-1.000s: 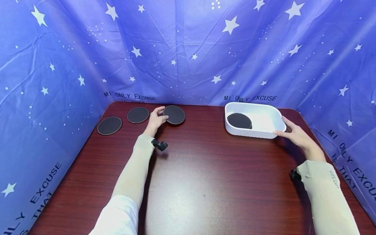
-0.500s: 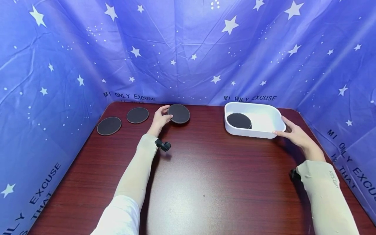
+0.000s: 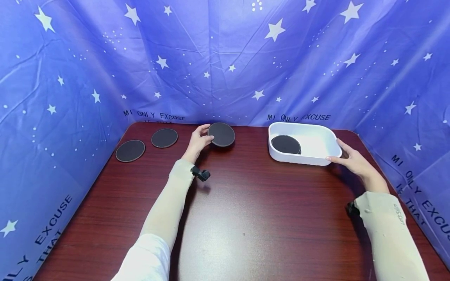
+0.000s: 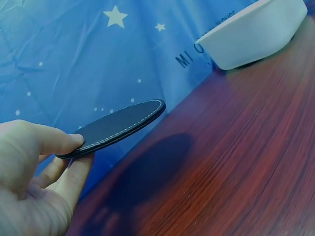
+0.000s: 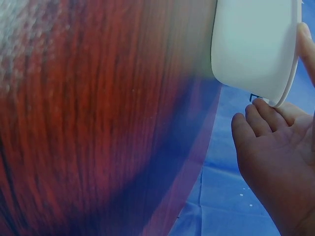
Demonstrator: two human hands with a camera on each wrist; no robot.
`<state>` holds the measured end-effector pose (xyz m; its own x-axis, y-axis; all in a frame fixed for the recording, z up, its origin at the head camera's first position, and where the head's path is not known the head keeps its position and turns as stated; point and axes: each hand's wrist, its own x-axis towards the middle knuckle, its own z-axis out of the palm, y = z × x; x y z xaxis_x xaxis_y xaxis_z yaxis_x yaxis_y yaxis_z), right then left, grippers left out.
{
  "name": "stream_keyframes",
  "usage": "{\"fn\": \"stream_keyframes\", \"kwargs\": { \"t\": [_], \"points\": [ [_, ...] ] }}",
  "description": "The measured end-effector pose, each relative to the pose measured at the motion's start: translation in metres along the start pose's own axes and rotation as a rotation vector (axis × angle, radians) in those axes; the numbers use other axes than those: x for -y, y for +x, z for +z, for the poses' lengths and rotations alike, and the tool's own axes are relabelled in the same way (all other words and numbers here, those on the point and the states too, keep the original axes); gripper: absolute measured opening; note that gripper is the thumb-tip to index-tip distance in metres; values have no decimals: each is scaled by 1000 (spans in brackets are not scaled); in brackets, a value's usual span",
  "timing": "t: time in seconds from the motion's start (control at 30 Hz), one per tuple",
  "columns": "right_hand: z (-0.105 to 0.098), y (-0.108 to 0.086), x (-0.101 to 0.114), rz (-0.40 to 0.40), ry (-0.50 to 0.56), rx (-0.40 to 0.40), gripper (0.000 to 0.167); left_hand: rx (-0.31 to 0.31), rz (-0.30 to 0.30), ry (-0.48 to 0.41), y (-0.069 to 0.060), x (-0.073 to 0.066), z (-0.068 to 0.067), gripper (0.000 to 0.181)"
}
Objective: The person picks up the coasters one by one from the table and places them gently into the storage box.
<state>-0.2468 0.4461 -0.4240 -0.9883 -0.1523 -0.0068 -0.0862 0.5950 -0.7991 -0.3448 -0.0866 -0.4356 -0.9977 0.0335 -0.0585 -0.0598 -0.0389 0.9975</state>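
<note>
Three-o'clock tub [image 3: 299, 158] holds coasters [image 3: 286, 144], number unclear. Left hand [image 3: 198, 143] pinches one coaster [image 3: 221, 135], right hand [image 3: 358, 160] the tub; two coasters [image 3: 164, 138] lie at nine.

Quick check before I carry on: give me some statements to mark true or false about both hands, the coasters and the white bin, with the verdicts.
1. The left hand pinches the stitched black coaster above the table. True.
2. The right hand holds the white bin at its right end. True.
3. The white bin has nothing in it. False: a dark round coaster lies in its left part.
4. The left hand is over the white bin. False: it is well to the left of it.
5. The leftmost coaster overlaps the next coaster. False: they lie apart on the table.
</note>
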Motion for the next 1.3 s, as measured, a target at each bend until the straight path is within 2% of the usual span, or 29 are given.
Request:
{"fn": "stream_keyframes", "kwargs": {
  "t": [0.53,0.93,1.3],
  "points": [
    [0,0,2,7,5,0,91,54,22,3,1,-8,35,58],
    [-1,0,1,1,-11,-11,91,108,51,1,-3,-20,67,58],
    [-1,0,1,52,-39,11,91,152,53,-5,-5,-21,95,58]
  ]
}}
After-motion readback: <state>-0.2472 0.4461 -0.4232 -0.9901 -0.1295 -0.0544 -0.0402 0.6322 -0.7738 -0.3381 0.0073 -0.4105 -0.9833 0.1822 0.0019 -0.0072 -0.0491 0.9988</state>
